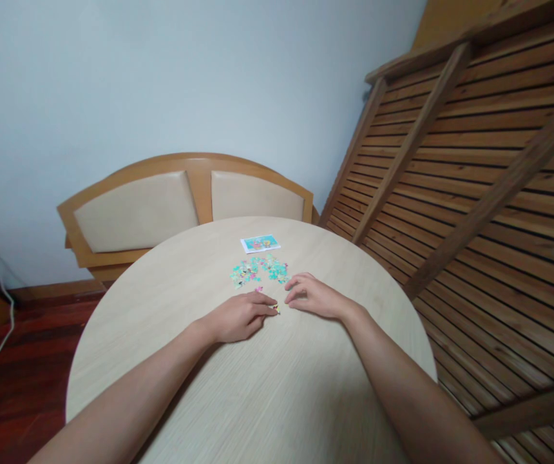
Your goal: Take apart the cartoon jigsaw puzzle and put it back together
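Small yellow puzzle pieces (277, 309) lie on the round table, held at the fingertips of my left hand (243, 316), whose fingers are close together and point right. Just across from it, my right hand (318, 296) has curved fingers, with a tiny yellow puzzle piece (286, 305) at the lower fingertips. Beyond both hands spreads a loose pile of mostly turquoise puzzle pieces (277, 267), with paler ones (241, 274) on its left. A pink piece (259, 289) sits just above my left fingers. Behind the pile lies a turquoise picture card (260, 243) with a white edge.
The pale wooden round table (185, 399) spans the front. A headboard with cream panels (136, 209) stands against the wall behind it. Wooden slats (475, 193) lean along the right side. At the left, a white cable (11, 316) hangs over the reddish floor.
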The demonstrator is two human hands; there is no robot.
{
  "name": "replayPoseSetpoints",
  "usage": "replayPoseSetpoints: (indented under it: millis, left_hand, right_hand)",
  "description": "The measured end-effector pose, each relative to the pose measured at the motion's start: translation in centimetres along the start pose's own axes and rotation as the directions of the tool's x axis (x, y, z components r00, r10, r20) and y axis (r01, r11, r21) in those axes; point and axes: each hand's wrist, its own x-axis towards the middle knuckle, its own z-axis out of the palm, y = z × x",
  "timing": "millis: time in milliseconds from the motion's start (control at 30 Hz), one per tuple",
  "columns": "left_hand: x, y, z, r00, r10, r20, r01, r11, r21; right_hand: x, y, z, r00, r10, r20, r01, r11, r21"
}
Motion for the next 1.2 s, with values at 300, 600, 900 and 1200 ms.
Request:
replayPoseSetpoints:
  millis: [300, 600, 900, 1200]
  left_hand:
    - [0.0, -0.1, 0.0, 1.000, -0.024, 0.017, 0.024, 0.999, 0.034]
    - [0.2, 0.2, 0.2, 0.999, -0.022, 0.025, 0.021, 0.999, 0.033]
    - [0.3, 0.3, 0.1, 0.999, -0.006, 0.043, 0.004, 0.999, 0.037]
    - [0.4, 0.4, 0.0, 0.999, 0.012, 0.034, -0.013, 0.999, 0.038]
  right_hand:
    - [-0.1, 0.0, 0.4, 0.994, 0.092, -0.063, -0.095, 0.995, -0.037]
    - [0.4, -0.4, 1.1, 0.995, 0.102, -0.022, -0.101, 0.994, 0.032]
    - [0.4, -0.2, 1.3, 0.990, 0.130, -0.059, -0.129, 0.991, 0.032]
    - [0.6, -0.4, 1.5, 0.994, 0.076, -0.076, -0.075, 0.997, 0.011]
